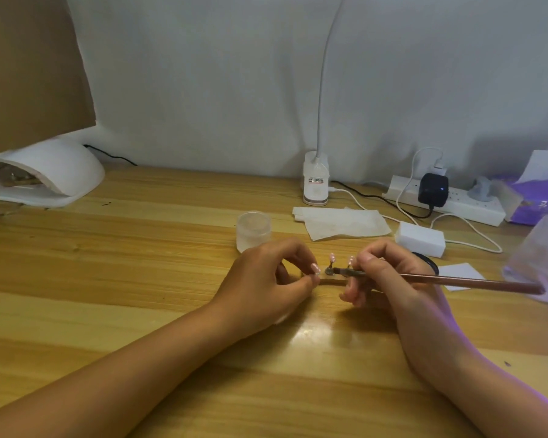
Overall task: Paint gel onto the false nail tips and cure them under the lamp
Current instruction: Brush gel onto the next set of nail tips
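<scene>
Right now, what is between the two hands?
In the head view, two pink nail tips on little stands sit between the left hand and right hand, with the tip of the brush reaching in.

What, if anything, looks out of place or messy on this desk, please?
Nothing serious. The paper tissue right of the jar lies creased and looks faintly stained, and a few dark specks mark the desk near the nail lamp.

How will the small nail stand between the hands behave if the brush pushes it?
Likely it tips: the nail stand is tiny, with its nail tip high on a thin stem over a small round base. It may also slide, since the table looks smooth and glossy.
</scene>
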The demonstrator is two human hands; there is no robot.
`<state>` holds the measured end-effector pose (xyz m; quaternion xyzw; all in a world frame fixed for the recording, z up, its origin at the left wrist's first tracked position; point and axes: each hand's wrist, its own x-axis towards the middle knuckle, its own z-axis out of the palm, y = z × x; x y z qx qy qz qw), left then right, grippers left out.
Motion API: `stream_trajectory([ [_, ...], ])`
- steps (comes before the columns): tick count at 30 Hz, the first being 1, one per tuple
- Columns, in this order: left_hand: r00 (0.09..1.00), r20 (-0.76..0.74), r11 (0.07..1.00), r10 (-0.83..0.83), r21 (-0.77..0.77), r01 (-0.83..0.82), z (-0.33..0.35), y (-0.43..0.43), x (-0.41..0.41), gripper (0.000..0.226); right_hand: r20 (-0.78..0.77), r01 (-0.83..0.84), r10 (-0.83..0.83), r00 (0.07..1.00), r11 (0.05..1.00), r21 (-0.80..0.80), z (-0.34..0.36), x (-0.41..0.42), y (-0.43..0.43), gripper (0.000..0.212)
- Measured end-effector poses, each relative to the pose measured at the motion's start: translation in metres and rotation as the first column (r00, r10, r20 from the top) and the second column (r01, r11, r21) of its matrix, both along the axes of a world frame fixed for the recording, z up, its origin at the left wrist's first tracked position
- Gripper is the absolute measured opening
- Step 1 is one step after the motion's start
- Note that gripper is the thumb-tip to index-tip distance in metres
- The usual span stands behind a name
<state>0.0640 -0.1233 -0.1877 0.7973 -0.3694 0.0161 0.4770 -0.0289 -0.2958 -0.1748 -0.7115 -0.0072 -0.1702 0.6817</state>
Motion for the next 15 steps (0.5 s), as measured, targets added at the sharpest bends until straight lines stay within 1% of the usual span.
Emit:
stream_trajectory([
  [2,0.999,-0.001,0.999,-0.038,0.03,0.038,0.0007,0.0003,-0.0013,0.016,0.01,0.072,-0.072,0.997,0.997,0.0,0.0005,0.0005,0.0002,0.016],
  [4,0.998,0.007,0.996,-0.066,0.056,0.066,0.0009,0.0003,-0.0017,0.015,-0.018,0.126,-0.126,0.992,0.992,-0.004,-0.0002,0.002,-0.0006,0.018],
  [6,0.996,0.012,0.995,-0.087,0.053,0.086,0.0005,0.0003,-0.0016,0.013,-0.03,0.153,-0.155,0.987,0.987,-0.052,-0.0018,0.0033,-0.0004,0.02],
  [9,0.996,0.015,0.995,-0.093,0.047,0.093,0.001,0.0001,-0.0018,0.01,-0.023,0.128,-0.131,0.991,0.985,-0.113,-0.0026,0.0038,0.0021,0.021],
  [12,0.994,0.002,0.993,-0.112,0.047,0.112,0.0014,0.0006,-0.0016,0.01,-0.029,0.091,-0.094,0.995,0.991,-0.097,-0.0009,0.0039,0.0022,0.022],
  [15,0.992,-0.021,0.992,-0.122,0.04,0.123,0.0009,0.0011,-0.0019,0.009,-0.033,0.047,-0.05,0.998,0.995,-0.09,-0.0001,0.0028,0.0008,0.018],
])
